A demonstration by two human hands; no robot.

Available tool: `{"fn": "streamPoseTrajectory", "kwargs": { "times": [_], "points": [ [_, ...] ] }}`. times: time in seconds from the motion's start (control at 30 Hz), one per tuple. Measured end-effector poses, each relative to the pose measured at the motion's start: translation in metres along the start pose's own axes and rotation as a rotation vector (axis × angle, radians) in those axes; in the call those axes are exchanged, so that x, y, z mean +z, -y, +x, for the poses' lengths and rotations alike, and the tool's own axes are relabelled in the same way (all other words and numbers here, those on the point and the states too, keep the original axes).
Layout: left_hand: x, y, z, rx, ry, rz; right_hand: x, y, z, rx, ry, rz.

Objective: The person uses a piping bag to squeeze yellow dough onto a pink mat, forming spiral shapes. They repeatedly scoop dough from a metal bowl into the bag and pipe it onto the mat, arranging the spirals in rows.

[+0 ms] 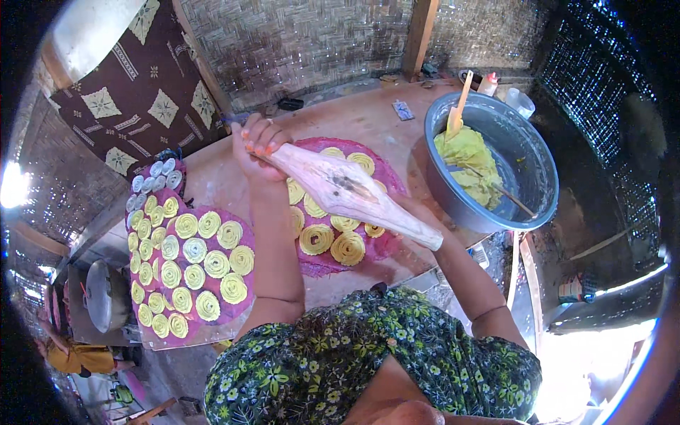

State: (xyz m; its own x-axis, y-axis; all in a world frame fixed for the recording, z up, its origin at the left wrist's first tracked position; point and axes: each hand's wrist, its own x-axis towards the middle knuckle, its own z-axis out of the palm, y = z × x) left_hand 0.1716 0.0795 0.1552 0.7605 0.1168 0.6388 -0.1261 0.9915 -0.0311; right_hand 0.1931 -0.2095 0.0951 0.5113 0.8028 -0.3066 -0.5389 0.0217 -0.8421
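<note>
My left hand is closed around one end of a long pale two-handled press, apparently wooden. Its middle is broad, with dark marks on the face turned up. The press slants down to the right, and its other end lies over my right wrist. Behind it is my right hand, its fingers hidden. Below the press, yellow coiled dough rounds sit on a round purple cloth. More yellow coils cover a second purple cloth at the left, with several whitish ones behind.
At right stands a large grey-blue basin holding yellow-green dough, a spatula and a stick. A small blue packet lies on the table. A pot and a person in orange-yellow are at lower left.
</note>
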Motion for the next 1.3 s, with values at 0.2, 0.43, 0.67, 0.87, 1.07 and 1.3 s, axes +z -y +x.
{"fn": "streamPoseTrajectory", "kwargs": {
  "times": [0.2,0.43,0.67,0.87,1.07,1.3],
  "points": [
    [0.063,-0.029,-0.038,-0.016,0.044,0.227,-0.026,-0.045,0.002,0.073,0.073,0.042],
    [0.123,-0.021,-0.095,-0.287,0.053,0.677,-0.034,-0.073,-0.026,0.125,0.025,0.222],
    [0.115,0.009,-0.124,-0.305,-0.143,0.776,-0.043,-0.079,-0.032,0.161,-0.113,0.214],
    [0.111,0.018,-0.119,-0.293,-0.172,0.798,-0.046,-0.077,-0.031,0.158,-0.02,0.179],
    [0.109,0.031,-0.111,-0.307,-0.178,0.87,-0.045,-0.083,-0.022,0.075,-0.127,0.103],
    [0.106,0.031,-0.112,-0.282,-0.234,0.902,-0.032,-0.077,-0.024,0.073,0.003,0.191]
  ]
}}
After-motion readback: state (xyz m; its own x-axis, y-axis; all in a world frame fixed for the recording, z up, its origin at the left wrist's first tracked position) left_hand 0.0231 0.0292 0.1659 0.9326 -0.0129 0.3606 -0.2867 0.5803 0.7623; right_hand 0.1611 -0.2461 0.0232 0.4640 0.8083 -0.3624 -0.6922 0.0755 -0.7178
